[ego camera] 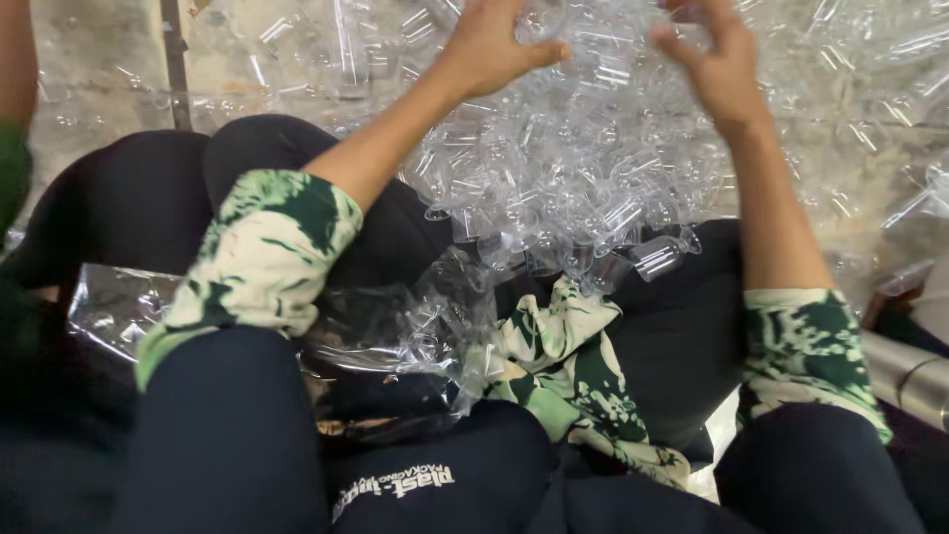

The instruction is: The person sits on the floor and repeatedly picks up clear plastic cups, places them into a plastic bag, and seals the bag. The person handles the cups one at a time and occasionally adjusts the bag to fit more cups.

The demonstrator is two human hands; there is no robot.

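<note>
A big heap of small clear plastic cups [583, 168] covers the floor ahead of me and spills onto my lap. My left hand [491, 44] reaches into the top of the heap, fingers curled over cups; whether it grips one is hard to tell. My right hand [720, 54] hovers over the heap to the right, fingers bent and apart, touching cups. Both forearms are bare below green-and-white patterned sleeves [262, 252]. A clear plastic bag [395, 331] holding a few cups lies across my dark-trousered lap.
Loose cups lie scattered over the pale floor [89, 89] at the upper left. A dark vertical bar [176, 59] stands there. A metal tube [905, 371] lies at the right edge. Another person's arm in a green sleeve [12, 148] shows at the far left.
</note>
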